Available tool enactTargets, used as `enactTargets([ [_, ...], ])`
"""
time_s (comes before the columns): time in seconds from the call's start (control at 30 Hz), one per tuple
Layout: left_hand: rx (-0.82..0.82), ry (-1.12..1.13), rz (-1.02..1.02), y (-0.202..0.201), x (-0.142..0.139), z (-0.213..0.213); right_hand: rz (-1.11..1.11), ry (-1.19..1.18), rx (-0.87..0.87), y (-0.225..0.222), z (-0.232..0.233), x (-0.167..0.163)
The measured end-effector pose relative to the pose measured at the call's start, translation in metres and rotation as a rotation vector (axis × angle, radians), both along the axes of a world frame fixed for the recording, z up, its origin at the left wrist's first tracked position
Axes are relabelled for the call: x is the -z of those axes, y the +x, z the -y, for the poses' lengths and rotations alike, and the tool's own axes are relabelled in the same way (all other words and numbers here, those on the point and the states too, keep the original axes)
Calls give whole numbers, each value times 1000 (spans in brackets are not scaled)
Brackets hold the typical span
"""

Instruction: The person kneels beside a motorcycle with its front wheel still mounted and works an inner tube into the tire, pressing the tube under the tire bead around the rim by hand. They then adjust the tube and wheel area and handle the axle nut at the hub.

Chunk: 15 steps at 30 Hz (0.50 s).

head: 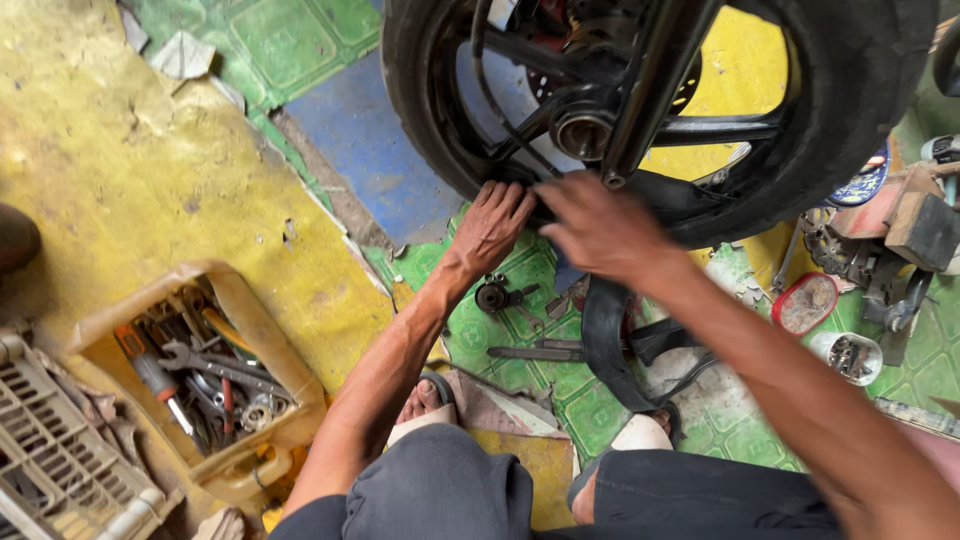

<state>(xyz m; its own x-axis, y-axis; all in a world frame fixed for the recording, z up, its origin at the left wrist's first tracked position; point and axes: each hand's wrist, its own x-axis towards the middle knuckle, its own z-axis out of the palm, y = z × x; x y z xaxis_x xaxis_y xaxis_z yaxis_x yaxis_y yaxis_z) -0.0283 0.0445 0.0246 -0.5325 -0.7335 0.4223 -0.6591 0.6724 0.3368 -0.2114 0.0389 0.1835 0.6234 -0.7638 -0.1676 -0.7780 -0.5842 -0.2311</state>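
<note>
Head camera: left hand (492, 222) and right hand (598, 226) both press the motorcycle tyre (430, 120) at its lowest arc — fingers curled onto the rubber, right nearer the fork leg (655, 75).

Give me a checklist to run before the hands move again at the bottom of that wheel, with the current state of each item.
1. Both hands on the work: left hand and right hand press at the lower edge of the tire. Ok.
2. Inner tube clear of the feet: it droops to the floor between them. Not ok.
3. Tube free of pinching under the tire edge: hidden by the hands. Cannot tell.
4. Tools within reach: tool tray lies by the left knee, with wrenches and a screwdriver. Ok.
5. Loose parts out of the way: small metal part lies just below the left hand. Not ok.
</note>
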Motion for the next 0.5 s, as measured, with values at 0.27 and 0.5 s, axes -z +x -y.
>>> enactTargets([
  [0.27, 28, -27, 49, -3, 7, 1, -343, -452, -178, -58, -26, -34],
  [0.5, 9, -46, 81, -3, 11, 1, -306, -547, -180, -82, -36, 4],
])
